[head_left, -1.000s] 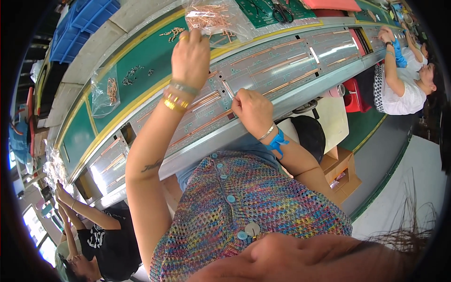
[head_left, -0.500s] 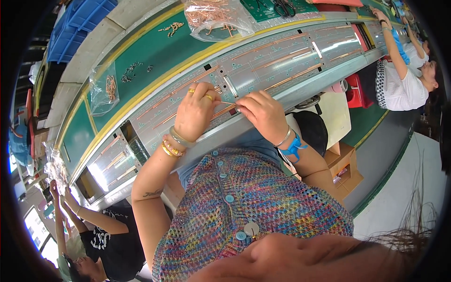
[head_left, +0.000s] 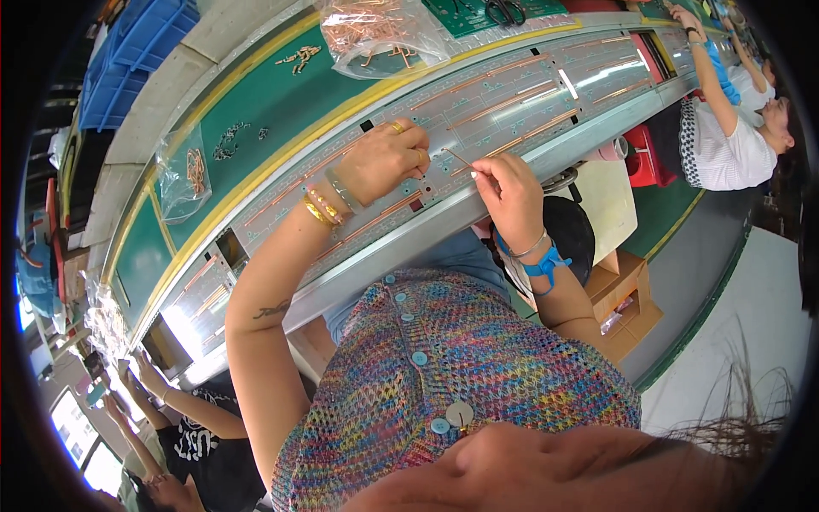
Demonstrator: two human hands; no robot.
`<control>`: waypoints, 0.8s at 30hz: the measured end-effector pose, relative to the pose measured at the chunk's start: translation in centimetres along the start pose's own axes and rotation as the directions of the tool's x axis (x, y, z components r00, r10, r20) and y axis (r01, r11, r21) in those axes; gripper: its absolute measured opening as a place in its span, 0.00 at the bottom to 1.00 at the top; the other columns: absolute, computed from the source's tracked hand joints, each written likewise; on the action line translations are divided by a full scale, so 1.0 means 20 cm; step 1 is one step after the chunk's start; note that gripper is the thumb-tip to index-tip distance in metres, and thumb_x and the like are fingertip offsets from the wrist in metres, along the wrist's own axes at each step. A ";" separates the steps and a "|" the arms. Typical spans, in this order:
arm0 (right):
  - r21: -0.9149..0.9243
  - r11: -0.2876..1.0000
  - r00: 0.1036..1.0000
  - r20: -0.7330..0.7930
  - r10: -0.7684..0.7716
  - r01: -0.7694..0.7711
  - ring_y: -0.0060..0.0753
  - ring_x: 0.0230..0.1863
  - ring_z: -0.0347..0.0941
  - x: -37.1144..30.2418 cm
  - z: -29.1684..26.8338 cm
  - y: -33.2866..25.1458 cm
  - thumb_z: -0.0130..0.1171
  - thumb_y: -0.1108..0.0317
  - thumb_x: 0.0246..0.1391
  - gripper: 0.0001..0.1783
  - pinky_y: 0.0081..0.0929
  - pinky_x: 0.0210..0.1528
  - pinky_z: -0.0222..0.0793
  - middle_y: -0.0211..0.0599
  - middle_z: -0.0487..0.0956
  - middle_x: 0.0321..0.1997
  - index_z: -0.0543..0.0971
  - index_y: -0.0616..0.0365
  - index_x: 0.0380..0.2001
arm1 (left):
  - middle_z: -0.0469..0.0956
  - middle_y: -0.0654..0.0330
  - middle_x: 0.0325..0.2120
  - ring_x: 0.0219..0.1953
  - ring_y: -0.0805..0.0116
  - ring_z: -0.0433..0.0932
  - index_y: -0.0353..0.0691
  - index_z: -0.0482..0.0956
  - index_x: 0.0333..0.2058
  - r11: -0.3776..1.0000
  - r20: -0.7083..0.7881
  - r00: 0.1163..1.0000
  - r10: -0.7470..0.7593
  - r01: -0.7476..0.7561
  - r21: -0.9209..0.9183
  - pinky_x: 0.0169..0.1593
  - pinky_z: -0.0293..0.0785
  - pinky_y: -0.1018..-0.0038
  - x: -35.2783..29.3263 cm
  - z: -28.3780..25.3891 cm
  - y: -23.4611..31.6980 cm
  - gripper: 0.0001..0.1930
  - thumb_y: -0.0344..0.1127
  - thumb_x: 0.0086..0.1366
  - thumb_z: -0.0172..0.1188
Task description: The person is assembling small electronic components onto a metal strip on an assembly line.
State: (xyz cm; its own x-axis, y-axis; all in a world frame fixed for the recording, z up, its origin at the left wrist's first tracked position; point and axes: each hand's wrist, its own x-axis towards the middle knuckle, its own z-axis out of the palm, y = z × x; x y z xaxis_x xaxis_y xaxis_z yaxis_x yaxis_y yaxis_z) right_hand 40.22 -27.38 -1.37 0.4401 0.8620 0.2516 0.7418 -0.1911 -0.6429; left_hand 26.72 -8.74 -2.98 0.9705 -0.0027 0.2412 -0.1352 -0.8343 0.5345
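Observation:
A thin copper-coloured wire (head_left: 458,157) sticks out up and left from between the thumb and finger of my right hand (head_left: 510,189), which is closed in a pinch just above the near edge of the boards. To its left, my left hand (head_left: 384,162) bends over a grey circuit panel (head_left: 461,132), its fingers curled down and pressed together near the surface. What those fingertips hold, if anything, is hidden. Straight copper strips (head_left: 537,130) lie in rows along the panel, between small printed marks.
Beyond a yellow border lie a bag of bent copper wires (head_left: 375,34), loose copper pieces (head_left: 300,59), small dark parts (head_left: 230,141) and a smaller bag (head_left: 186,175). Scissors (head_left: 505,12) rest on a green board. Co-workers sit at right (head_left: 734,136) and left (head_left: 200,427).
My hands have drawn apart; both were at the wire. My left hand has shifted up and right over the panel, while the right moved right, keeping the wire.

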 end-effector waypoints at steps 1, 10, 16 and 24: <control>0.006 1.000 1.000 -0.005 0.007 -0.007 0.40 0.33 0.70 0.00 0.00 0.01 0.60 0.74 0.44 0.07 0.32 0.33 0.67 0.34 0.75 0.29 0.75 0.56 0.30 | 0.72 0.63 0.32 0.42 0.62 0.70 0.43 0.76 0.26 1.000 0.005 1.000 0.004 -0.004 -0.001 0.45 0.69 0.68 0.00 -0.02 0.00 0.07 0.31 0.46 0.64; 0.042 0.999 1.000 -0.016 -0.008 0.009 0.40 0.32 0.70 0.01 0.04 -0.01 0.60 0.75 0.44 0.09 0.32 0.33 0.67 0.33 0.74 0.29 0.76 0.55 0.32 | 0.72 0.64 0.32 0.40 0.62 0.70 0.43 0.77 0.25 0.983 0.009 0.998 -0.063 0.064 -0.174 0.44 0.68 0.68 0.00 -0.04 0.00 0.06 0.31 0.47 0.65; -0.021 0.997 0.997 -0.022 -0.073 0.073 0.39 0.31 0.69 0.01 0.05 -0.04 0.59 0.74 0.45 0.09 0.32 0.31 0.67 0.32 0.73 0.27 0.76 0.54 0.33 | 0.73 0.63 0.33 0.39 0.62 0.70 0.42 0.78 0.24 0.976 -0.003 0.991 -0.132 0.129 -0.174 0.42 0.69 0.69 0.01 -0.05 -0.01 0.08 0.31 0.44 0.67; -0.115 0.974 0.980 -0.023 -0.200 0.196 0.38 0.31 0.69 0.05 0.12 -0.12 0.59 0.75 0.43 0.12 0.32 0.31 0.68 0.33 0.70 0.27 0.76 0.54 0.34 | 0.76 0.57 0.33 0.39 0.58 0.74 0.43 0.82 0.25 0.591 -0.499 0.750 -0.434 0.655 0.470 0.37 0.73 0.66 0.25 -0.21 -0.31 0.11 0.44 0.49 0.66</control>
State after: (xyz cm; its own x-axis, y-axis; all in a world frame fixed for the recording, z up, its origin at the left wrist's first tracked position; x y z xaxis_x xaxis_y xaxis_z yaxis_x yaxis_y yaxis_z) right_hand 37.68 -24.96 -1.35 0.2945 0.8718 0.3915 0.8667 -0.0712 -0.4937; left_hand 31.58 -1.34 -1.68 0.6869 0.6351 0.3532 0.6498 -0.7544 0.0928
